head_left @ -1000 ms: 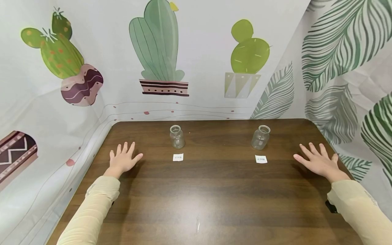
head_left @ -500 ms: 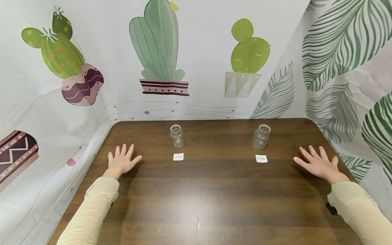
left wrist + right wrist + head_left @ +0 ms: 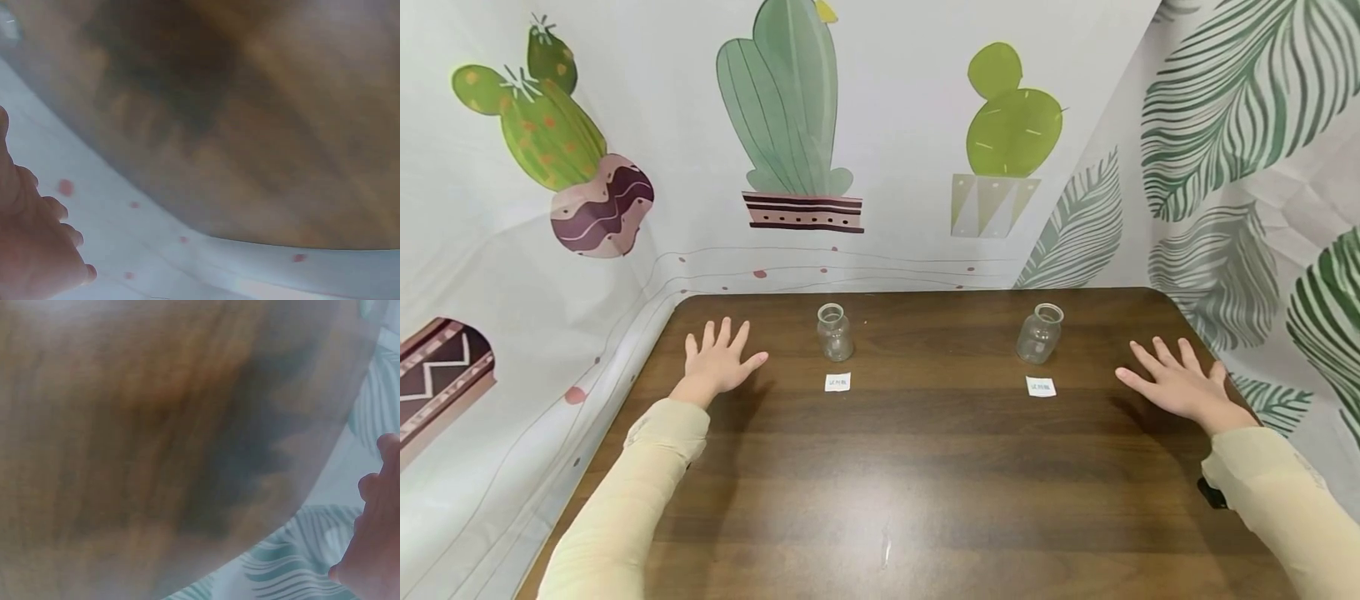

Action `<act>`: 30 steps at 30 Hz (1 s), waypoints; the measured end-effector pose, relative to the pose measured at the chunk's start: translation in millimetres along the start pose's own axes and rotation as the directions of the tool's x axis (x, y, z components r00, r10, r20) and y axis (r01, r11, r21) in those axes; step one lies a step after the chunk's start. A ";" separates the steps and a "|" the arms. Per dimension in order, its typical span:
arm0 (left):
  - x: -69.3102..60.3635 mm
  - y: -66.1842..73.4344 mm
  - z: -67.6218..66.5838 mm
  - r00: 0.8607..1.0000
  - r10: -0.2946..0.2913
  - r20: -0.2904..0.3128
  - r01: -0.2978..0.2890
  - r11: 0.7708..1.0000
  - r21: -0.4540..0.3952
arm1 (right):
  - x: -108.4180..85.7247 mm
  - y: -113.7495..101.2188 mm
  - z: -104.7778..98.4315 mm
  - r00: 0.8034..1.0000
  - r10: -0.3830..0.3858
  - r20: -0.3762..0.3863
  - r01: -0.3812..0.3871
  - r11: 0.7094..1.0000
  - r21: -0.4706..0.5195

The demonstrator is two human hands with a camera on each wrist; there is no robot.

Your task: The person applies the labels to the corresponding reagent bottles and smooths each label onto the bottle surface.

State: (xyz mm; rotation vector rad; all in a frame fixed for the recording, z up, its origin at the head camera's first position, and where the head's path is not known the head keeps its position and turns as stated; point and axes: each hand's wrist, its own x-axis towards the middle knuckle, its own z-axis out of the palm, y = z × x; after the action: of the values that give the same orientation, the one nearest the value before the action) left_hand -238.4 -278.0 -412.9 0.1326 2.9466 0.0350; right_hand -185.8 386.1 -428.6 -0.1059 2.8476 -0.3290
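Two clear glass jars with wide rims stand upright toward the back of a dark wooden table (image 3: pixel 880 467). One jar (image 3: pixel 835 335) is left of the middle, the other jar (image 3: pixel 1040 336) right of it. My left hand (image 3: pixel 717 362), fingers spread, hovers over the table to the left of the left jar, apart from it. To the right of the right jar, my right hand (image 3: pixel 1183 387) hangs with spread fingers, holding nothing. In the wrist views, the left hand (image 3: pixel 37 244) and right hand (image 3: pixel 375 531) show only partly, with their shadows on the wood.
A small white printed label (image 3: pixel 838 382) lies in front of the left jar, and a matching label (image 3: pixel 1041 387) in front of the right one. White curtains (image 3: pixel 910 125) printed with cacti and leaves enclose the table's back and sides.
My left hand has moved forward and slightly right, after dipping back a little. The right hand has shifted slightly forward. Jars and labels keep their places.
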 end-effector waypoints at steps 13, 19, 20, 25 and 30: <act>25.0 104.0 -44.8 0.974 0.200 -0.109 -0.193 0.978 0.076 | 1.8 -36.0 -30.8 0.989 -0.079 -0.121 0.069 0.994 -0.082; 31.8 163.7 -43.9 0.921 0.349 -0.172 -0.339 0.937 0.087 | 1.2 -60.6 -36.7 0.966 -0.146 -0.214 0.142 0.989 -0.037; 33.3 173.4 -41.9 0.907 0.374 -0.194 -0.364 0.928 0.083 | 1.4 -64.8 -36.7 0.961 -0.157 -0.229 0.159 0.987 -0.009; 38.4 216.3 -29.1 0.854 0.457 -0.248 -0.474 0.881 -0.009 | 3.2 -78.7 -30.8 0.925 -0.194 -0.325 0.258 0.952 0.165; 45.2 252.5 -9.4 0.856 0.471 -0.213 -0.511 0.830 -0.222 | 8.6 -80.0 -20.6 0.916 -0.146 -0.372 0.264 0.921 0.287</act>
State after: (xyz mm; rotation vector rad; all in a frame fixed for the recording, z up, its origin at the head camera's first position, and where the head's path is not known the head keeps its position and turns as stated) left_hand -262.5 -22.6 -404.1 0.8830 2.9231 0.5435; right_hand -196.5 311.9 -392.8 -0.3144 3.0734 -0.9568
